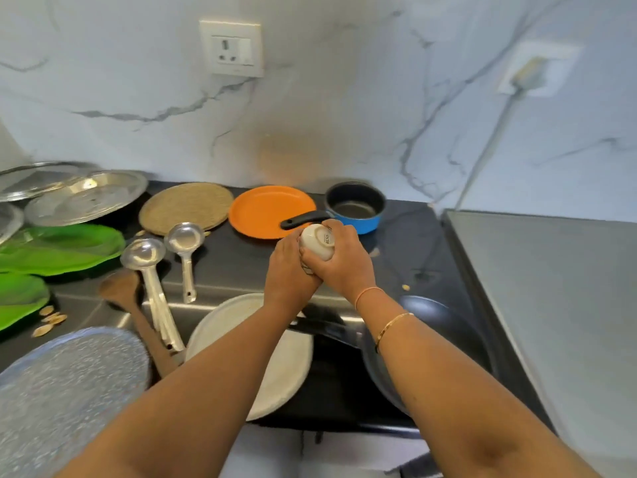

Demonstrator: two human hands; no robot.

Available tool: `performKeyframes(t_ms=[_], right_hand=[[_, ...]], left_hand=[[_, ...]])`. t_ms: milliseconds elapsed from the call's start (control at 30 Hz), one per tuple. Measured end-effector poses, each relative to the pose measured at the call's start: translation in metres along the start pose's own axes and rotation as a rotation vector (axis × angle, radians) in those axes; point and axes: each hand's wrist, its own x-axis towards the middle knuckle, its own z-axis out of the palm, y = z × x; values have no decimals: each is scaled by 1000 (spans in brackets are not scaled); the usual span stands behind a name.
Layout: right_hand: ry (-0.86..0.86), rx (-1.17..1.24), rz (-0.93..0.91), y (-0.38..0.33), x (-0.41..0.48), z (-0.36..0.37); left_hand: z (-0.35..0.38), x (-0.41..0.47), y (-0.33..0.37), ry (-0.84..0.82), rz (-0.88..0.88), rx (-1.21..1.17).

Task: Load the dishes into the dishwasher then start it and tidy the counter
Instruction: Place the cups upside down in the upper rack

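Both hands clasp one small white bowl (317, 243) held bottom-up above the dark desk (406, 243): the left hand (289, 270) wraps its near side, the right hand (341, 260) covers its far side, so each grip is clenched on the bowl. Printed lettering shows on the bowl's base.

Just behind the hands sits a blue saucepan (356, 207), its black handle lying over the rim of an orange plate (270, 211). Left of that plate lies a round woven mat (186, 207), then steel plates (86, 196) stacked toward the wall. Two steel ladles (184, 243) and a wooden spoon (124, 291) lie with handles pointing toward the person, beside green leaf-shaped plates (58, 248) and a textured silver tray (65, 391) at the near left edge. A few small scraps dot the desk by the green plates.

Below the forearms, a white plate (282, 370) and a dark pan (431, 315) sit in the sink. To the right, a grey surface (551, 288) runs along the desk's edge. Bare desk lies between the hands and that grey surface.
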Motion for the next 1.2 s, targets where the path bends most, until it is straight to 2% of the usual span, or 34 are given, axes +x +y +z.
performKeyframes(t_ms=[100,333,467,600,767,867,967,1100,1200], right_hand=[[117,-50,41,28,-35,-65],[272,-237,192,93,-168,-212],[284,-314,292,128,-265,-270],[352,-322,468,177,-377,-316],[353,-321,720,242,-478,-333],[336,-278,850,281,-519,-315],[346,-219,982,314,-550,-292],[274,-202,1061,359,-578,-264],[201,-263,1056,388,-591,-253]], left_hand=[[39,-28,49,-82,118,-62],[137,-148,160,-277,235,-171],[187,-242,202,-373,262,-198],[237,-355,228,-570,221,-100],[285,-450,200,-831,167,161],[307,-482,168,-919,138,332],[327,-501,137,-1052,104,598],[351,-520,101,-1112,39,777],[361,-534,85,-1076,139,881]])
